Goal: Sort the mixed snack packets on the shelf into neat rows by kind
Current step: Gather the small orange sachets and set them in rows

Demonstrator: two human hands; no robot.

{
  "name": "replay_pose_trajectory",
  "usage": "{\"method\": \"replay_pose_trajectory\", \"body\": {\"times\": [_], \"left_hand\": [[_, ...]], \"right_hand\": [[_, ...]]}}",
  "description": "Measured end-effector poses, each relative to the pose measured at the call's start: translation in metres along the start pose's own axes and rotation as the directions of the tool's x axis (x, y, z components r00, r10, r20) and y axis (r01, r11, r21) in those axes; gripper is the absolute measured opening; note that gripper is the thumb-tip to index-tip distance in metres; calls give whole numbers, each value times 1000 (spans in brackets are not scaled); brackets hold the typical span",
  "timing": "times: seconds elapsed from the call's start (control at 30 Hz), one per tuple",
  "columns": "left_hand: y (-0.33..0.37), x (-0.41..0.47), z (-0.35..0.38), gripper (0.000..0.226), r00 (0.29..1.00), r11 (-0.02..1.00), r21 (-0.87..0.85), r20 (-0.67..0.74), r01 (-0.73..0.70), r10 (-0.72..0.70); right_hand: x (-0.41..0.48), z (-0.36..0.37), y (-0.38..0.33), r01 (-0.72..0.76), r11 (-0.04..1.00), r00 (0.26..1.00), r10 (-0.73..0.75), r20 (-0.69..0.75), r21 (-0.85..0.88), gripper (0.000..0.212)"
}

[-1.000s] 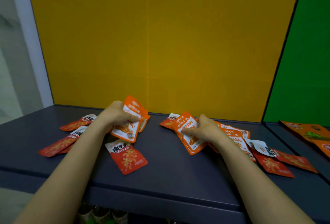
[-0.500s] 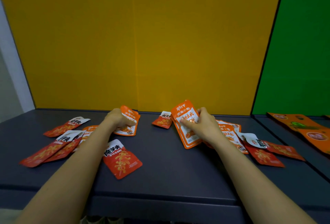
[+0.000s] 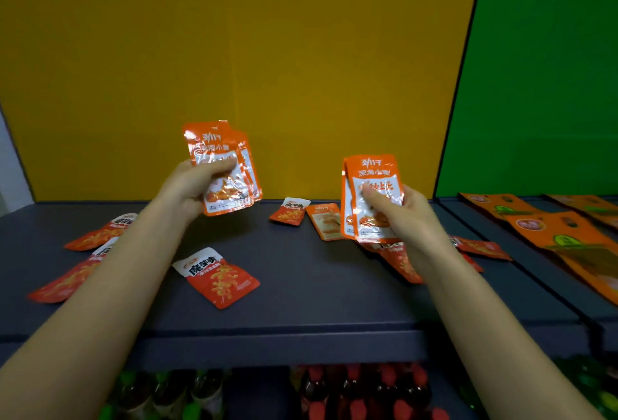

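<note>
My left hand (image 3: 192, 185) is raised above the grey shelf (image 3: 301, 302) and grips a small stack of orange-and-white packets (image 3: 224, 168), held upright. Over the shelf's right half, my right hand (image 3: 406, 215) holds another stack of the same orange-and-white packets (image 3: 371, 195), thumb across the front. One more orange packet (image 3: 326, 220) lies flat near the back. Red packets with white tops lie loose: one in the middle front (image 3: 217, 277), one small at the back (image 3: 290, 211), several at the left (image 3: 97, 235) and some under my right wrist (image 3: 401, 262).
A yellow back panel (image 3: 234, 51) closes the shelf; a green panel (image 3: 535, 68) backs the neighbouring bay at the right, where large orange bags (image 3: 548, 229) lie. Bottles (image 3: 351, 393) stand on the level below the shelf's front edge.
Both hands have lifted off the shelf, each bringing its orange-and-white packets up and upright. The camera has tilted down, showing the bottles below.
</note>
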State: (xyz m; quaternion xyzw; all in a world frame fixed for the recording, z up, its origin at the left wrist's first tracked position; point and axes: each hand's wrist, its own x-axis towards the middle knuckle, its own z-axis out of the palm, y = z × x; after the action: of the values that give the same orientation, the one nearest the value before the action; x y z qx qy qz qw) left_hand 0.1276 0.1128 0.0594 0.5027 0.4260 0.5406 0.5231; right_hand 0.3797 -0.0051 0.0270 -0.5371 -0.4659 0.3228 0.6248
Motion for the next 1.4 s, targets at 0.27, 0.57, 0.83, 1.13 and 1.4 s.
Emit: {"method": "replay_pose_trajectory", "body": {"times": [0.27, 0.57, 0.83, 1.13, 1.4], "left_hand": [[-10, -85, 82, 6, 927, 995, -33, 367, 97, -78], [-65, -167, 214, 6, 713, 968, 32, 671, 247, -204], [-91, -240, 349, 6, 547, 943, 144, 784, 301, -294], [-123, -327, 507, 9, 455, 916, 181, 823, 358, -341], [-141, -363, 615, 9, 393, 900, 197, 848, 388, -355]], "right_hand": [[-83, -79, -1, -50, 999, 978, 51, -200, 11, 20], [-168, -195, -1, -58, 998, 895, 68, -442, 37, 16], [-228, -337, 7, -78, 997, 801, 77, -594, 25, 16], [-278, -503, 12, -135, 991, 738, 88, -670, -18, 12], [-278, -604, 20, -146, 989, 730, 89, -678, -27, 5]]}}
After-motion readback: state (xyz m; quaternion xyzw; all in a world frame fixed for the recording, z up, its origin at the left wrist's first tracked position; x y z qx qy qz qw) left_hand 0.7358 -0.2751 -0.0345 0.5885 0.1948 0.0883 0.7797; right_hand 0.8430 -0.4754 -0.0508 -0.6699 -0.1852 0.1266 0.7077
